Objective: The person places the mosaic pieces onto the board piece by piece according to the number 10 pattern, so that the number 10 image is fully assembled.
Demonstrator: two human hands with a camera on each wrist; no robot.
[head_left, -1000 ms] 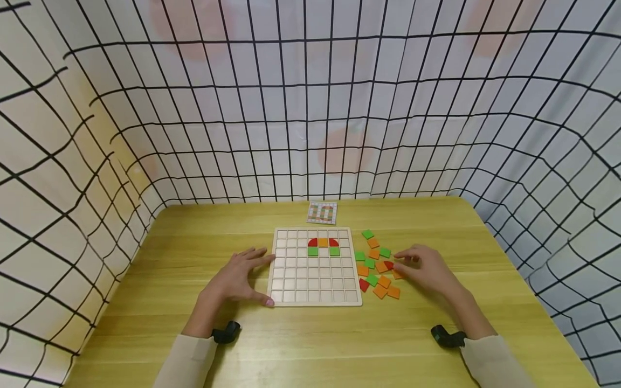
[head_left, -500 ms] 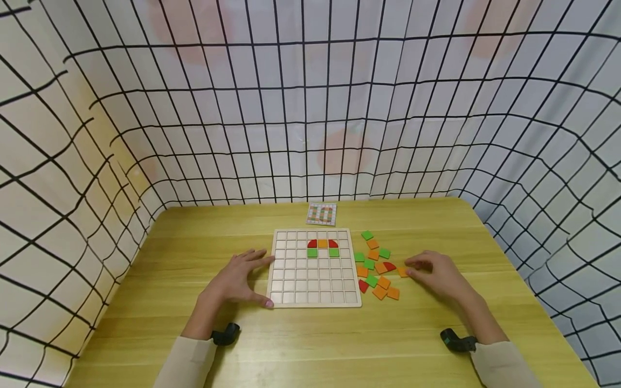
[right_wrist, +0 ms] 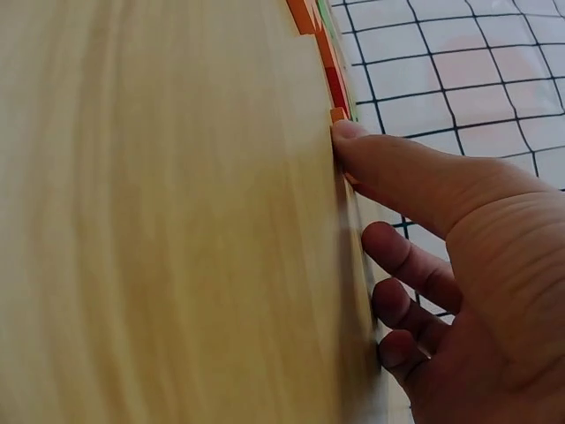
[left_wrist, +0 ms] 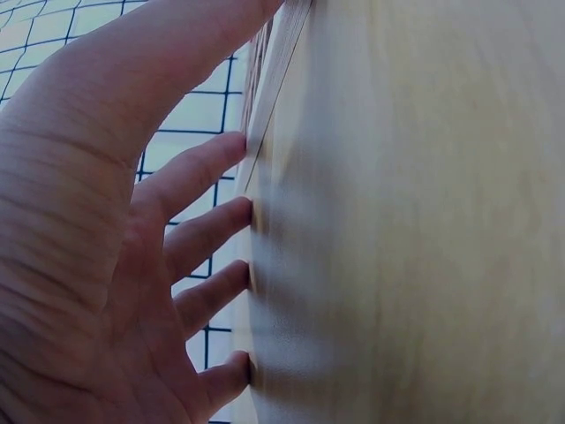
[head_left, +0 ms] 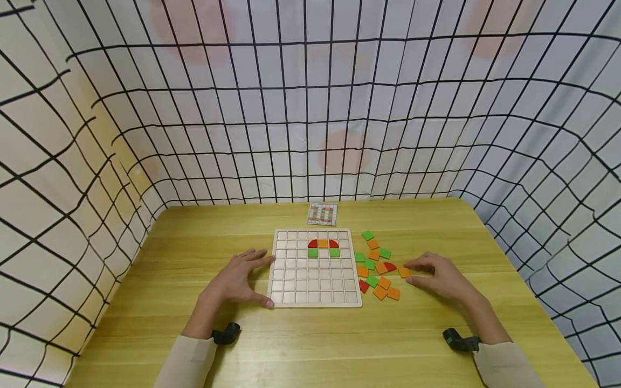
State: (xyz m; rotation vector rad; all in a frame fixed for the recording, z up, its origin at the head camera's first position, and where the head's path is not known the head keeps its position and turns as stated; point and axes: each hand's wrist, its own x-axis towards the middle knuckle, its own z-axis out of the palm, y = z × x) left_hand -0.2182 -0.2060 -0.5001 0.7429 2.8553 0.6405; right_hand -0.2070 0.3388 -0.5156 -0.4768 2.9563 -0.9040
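In the head view the left hand [head_left: 237,277] rests at the left side of a pale wooden grid board [head_left: 296,293]. Its spread index finger and thumb touch the board's left edge; the left wrist view shows the other fingertips on the table. The right hand [head_left: 443,277] is right of the scattered tiles, its thumb and index finger pinching opposite sides of an orange square tile [head_left: 404,272] lying on the table. In the right wrist view the thumb [right_wrist: 388,163] meets that tile's edge. Two red quarter-round tiles, an orange tile [head_left: 323,243] and two green tiles sit in the board's upper cells.
Several loose green, orange and red tiles lie between the board and the right hand, including a red quarter-round [head_left: 390,267]. A small pattern card [head_left: 322,214] lies behind the board. Black-gridded white sheeting [head_left: 310,134] stands around the table [head_left: 310,345].
The right hand has moved right, and the orange square tile has slid right, away from the red quarter-round. Its thumb and index finger have spread to the tile's sides. The left hand stays put.
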